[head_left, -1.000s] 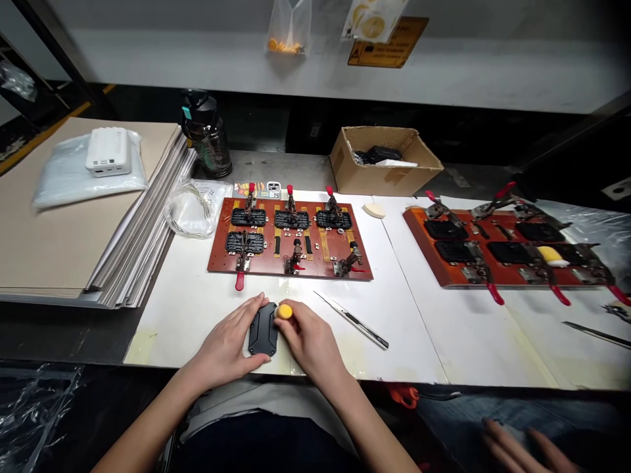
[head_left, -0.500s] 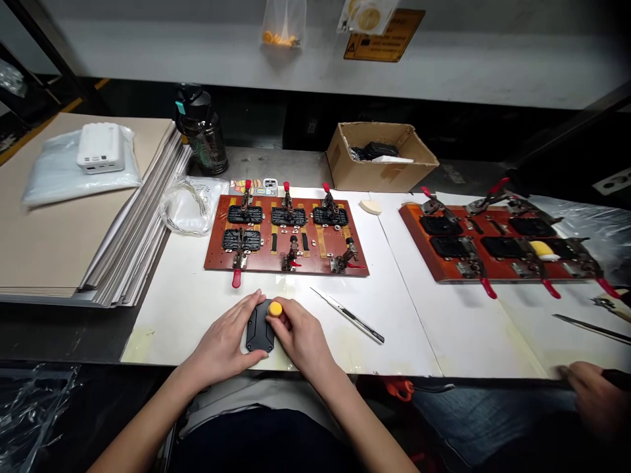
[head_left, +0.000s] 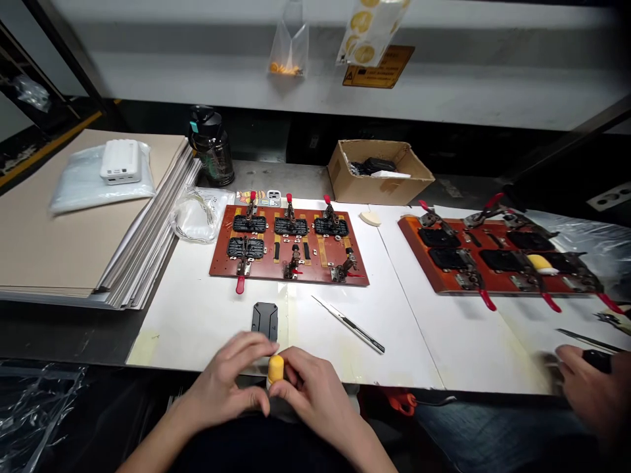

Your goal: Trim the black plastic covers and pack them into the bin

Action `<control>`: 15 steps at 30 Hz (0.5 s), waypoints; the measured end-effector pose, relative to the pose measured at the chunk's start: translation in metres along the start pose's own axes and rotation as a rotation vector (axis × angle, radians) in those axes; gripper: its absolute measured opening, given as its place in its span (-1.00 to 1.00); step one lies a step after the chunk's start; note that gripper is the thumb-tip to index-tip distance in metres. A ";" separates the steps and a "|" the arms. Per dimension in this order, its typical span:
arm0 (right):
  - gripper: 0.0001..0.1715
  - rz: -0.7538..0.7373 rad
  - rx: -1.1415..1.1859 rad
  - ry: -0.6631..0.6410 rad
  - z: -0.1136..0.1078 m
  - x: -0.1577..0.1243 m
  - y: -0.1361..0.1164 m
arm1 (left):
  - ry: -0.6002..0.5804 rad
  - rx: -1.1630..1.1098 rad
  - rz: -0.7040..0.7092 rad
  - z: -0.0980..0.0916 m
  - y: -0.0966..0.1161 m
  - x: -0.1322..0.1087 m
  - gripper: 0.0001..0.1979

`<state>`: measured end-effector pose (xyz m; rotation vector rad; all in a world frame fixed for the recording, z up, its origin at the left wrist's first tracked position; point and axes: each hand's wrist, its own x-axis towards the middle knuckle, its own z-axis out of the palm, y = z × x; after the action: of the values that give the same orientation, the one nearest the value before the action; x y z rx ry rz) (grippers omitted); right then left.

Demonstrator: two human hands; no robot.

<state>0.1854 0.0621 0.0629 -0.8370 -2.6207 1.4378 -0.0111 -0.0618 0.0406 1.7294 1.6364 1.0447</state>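
Pinching a yellow cylinder [head_left: 275, 369], right hand [head_left: 315, 387] beside left hand [head_left: 221, 378] (fingers curled).

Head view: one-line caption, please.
Left hand and right hand meet at a yellow cylinder below a black plastic part.

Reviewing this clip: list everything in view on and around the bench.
central clamp board: 1, red-brown, mid-bench
right clamp board: 1, red-brown, bench right
black casing: 1, black, bench front
yellow-capped handle: 1, yellow, between hands
craft knife: 1, silver, right of casing
cardboard box: 1, brown, behind boards
water bottle: 1, black, back left
power bank: 1, white, on plastic bag
sheet stack: 1, tan, bench left
co-worker's hand: 1, far right
left hand, right hand: 2, bare, around the yellow-capped handle
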 end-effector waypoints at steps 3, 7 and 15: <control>-0.62 -0.075 0.016 -0.074 0.007 -0.006 -0.006 | -0.027 -0.387 -0.230 0.009 0.029 -0.011 -0.59; -0.65 -0.126 0.022 -0.099 0.008 -0.010 -0.010 | -0.049 -0.607 -0.540 0.009 0.049 -0.016 -0.85; -0.79 -0.101 0.034 0.026 -0.002 -0.017 -0.012 | 0.738 -0.183 -0.633 -0.092 -0.055 0.038 -0.62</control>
<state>0.1960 0.0508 0.0773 -0.7049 -2.5718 1.4310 -0.1192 -0.0298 0.0536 0.6151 2.2120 1.5135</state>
